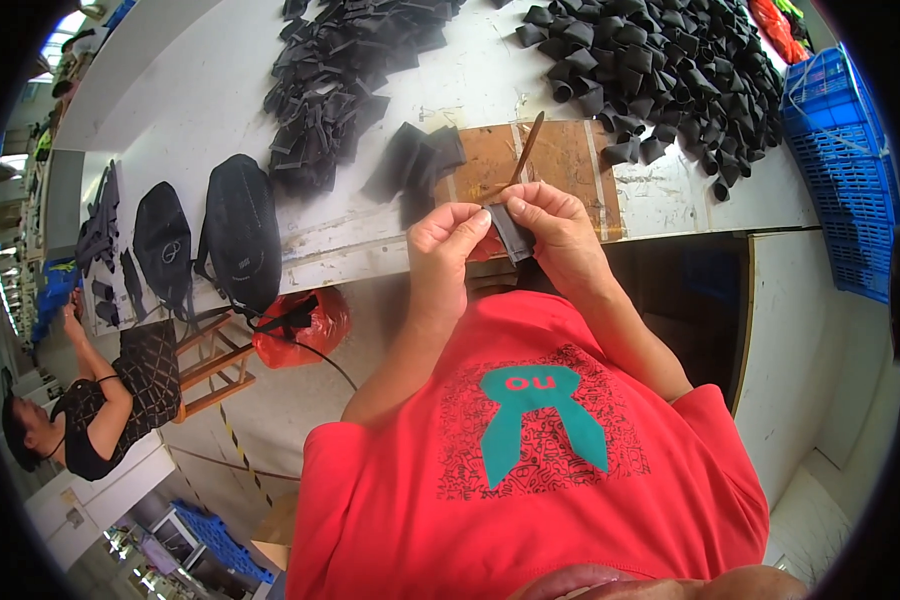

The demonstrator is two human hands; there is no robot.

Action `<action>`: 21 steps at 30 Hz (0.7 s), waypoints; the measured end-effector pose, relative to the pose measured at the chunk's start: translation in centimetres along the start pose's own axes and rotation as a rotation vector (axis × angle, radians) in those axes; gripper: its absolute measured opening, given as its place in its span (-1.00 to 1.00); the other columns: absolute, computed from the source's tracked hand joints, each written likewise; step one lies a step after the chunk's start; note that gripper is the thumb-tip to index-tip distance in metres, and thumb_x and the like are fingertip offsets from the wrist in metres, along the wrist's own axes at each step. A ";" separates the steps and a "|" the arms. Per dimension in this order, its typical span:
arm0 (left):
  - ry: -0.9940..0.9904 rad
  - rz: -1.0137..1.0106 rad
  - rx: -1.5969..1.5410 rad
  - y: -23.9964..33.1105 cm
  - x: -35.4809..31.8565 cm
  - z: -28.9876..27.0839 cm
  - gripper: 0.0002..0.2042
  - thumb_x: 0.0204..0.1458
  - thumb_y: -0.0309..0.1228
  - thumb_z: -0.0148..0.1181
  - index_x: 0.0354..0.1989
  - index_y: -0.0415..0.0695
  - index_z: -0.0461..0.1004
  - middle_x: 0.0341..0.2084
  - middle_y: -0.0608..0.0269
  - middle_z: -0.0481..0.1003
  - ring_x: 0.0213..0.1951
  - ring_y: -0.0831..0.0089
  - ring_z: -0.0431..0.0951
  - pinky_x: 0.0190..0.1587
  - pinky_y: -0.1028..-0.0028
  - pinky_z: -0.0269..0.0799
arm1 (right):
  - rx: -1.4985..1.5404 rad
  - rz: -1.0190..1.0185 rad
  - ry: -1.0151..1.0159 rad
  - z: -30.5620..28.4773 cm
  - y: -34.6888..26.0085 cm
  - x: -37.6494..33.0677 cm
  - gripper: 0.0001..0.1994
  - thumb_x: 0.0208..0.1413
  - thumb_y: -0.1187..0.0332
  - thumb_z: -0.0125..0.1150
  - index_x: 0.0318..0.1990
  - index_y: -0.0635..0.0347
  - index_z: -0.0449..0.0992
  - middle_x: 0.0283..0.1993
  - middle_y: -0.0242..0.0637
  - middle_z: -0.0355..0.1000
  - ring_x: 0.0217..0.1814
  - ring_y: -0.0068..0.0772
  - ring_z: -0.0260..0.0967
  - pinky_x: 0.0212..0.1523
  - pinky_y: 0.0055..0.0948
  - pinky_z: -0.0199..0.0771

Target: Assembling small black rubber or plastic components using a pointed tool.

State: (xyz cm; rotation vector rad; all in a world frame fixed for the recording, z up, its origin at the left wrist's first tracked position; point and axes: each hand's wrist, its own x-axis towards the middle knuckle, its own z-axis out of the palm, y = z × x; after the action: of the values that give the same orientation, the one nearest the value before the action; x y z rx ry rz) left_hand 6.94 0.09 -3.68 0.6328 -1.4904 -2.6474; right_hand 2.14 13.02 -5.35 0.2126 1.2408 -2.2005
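Observation:
Between my two hands, close above the table's front edge, is a small dark grey folded fabric piece. My left hand pinches its left side with thumb and fingers. The other side is pinched by my right hand. Just beyond my fingers a thin brown pointed stick slants up over a brown board; its lower end is hidden behind my hands. A few loose dark fabric pieces lie left of the board.
Flat black pieces are heaped at the back left, rolled black pieces at the back right. Black bags lie on the left, above a red plastic bag. A blue crate stands at right. Another person sits far left.

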 end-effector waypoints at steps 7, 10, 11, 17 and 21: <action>-0.007 0.013 0.033 -0.8 0.5 -0.4 -0.94 -0.05 -0.53 0.09 -0.44 -0.27 0.45 -0.60 0.34 0.45 -0.58 0.69 0.38 -0.48 0.70 0.31 | -0.790 -0.386 0.144 -0.2 0.4 0.1 -0.82 -0.08 0.38 0.19 -0.31 0.24 0.45 -0.53 -0.38 0.34 -0.52 -0.65 0.25 -0.53 -0.63 0.24; 0.035 0.159 0.193 -0.9 0.3 -0.1 -0.92 -0.03 -0.51 0.11 -0.43 -0.28 0.46 -0.61 0.38 0.44 -0.57 0.72 0.37 -0.51 0.70 0.32 | -1.072 -0.826 0.222 0.8 -0.6 -0.9 -0.80 -0.11 0.38 0.21 -0.32 0.28 0.45 -0.57 -0.31 0.30 -0.55 -0.60 0.23 -0.54 -0.59 0.23; 0.021 0.208 0.240 -1.0 0.3 -0.1 -0.92 -0.03 -0.51 0.11 -0.41 -0.26 0.46 -0.60 0.39 0.44 -0.56 0.73 0.37 -0.50 0.71 0.31 | -1.036 -0.801 0.136 1.3 -1.2 -1.3 -0.84 -0.13 0.43 0.21 -0.36 0.27 0.46 -0.58 -0.31 0.28 -0.57 -0.56 0.21 -0.55 -0.58 0.23; 0.022 0.409 0.507 -0.9 0.2 0.9 -0.92 -0.03 -0.52 0.11 -0.39 -0.26 0.44 -0.60 0.40 0.43 -0.55 0.74 0.36 -0.51 0.70 0.29 | -0.979 -0.749 0.119 2.1 -1.4 -1.6 -0.92 -0.13 0.55 0.16 -0.41 0.27 0.46 -0.56 -0.27 0.31 -0.58 -0.45 0.30 -0.56 -0.55 0.27; 0.197 0.789 0.870 -1.6 0.2 1.1 -0.97 -0.10 -0.60 0.09 -0.46 -0.25 0.40 -0.64 0.24 0.44 -0.61 0.55 0.44 -0.57 0.51 0.31 | -1.212 -0.987 0.160 2.4 -0.9 -1.1 -0.93 -0.17 0.56 0.15 -0.46 0.26 0.43 -0.54 -0.23 0.31 -0.55 -0.30 0.32 -0.55 -0.44 0.32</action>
State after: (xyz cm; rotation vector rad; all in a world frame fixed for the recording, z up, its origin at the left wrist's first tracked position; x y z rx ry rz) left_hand 6.56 1.81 -4.56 0.2058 -2.1863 -1.2868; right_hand 2.90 11.84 -2.92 -0.8833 2.9152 -1.5907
